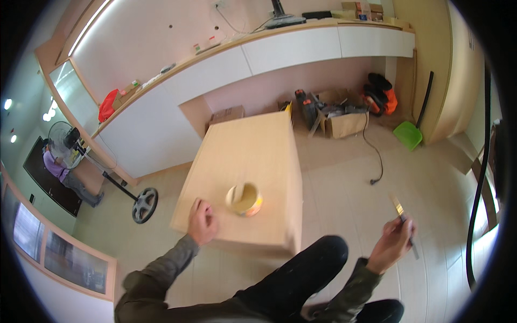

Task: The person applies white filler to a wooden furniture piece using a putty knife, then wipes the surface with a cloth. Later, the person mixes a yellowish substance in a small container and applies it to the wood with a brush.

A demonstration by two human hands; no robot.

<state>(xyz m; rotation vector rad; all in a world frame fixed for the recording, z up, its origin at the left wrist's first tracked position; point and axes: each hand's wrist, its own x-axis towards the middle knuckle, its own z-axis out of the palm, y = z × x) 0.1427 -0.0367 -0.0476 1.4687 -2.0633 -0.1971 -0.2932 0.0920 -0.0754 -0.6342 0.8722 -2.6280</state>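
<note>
My left hand (pixel 202 222) is closed by the near left edge of a pale wood cabinet (pixel 242 145), with the fingers curled; their inside is hidden. On the cabinet's top, just right of that hand, stands an open yellowish tub (pixel 245 200). A strip-like piece shows in its mouth, but blur hides what it is. Over the floor to the right, my right hand (pixel 390 246) grips a slim hand tool (pixel 399 208). Its gold-coloured flat end points up and away, and a grey end sticks out below the hand. Whether it is a brush or a scraper is unclear.
A floor fan (pixel 144 205) stands at left; beyond it is a person (pixel 62 167) in purple. Under the long white counter (pixel 293 52) sit a cardboard box of tools (pixel 344 123) and orange-black gear (pixel 381 96). A cord with plug (pixel 377 180) and green dustpan (pixel 408 134) are at right.
</note>
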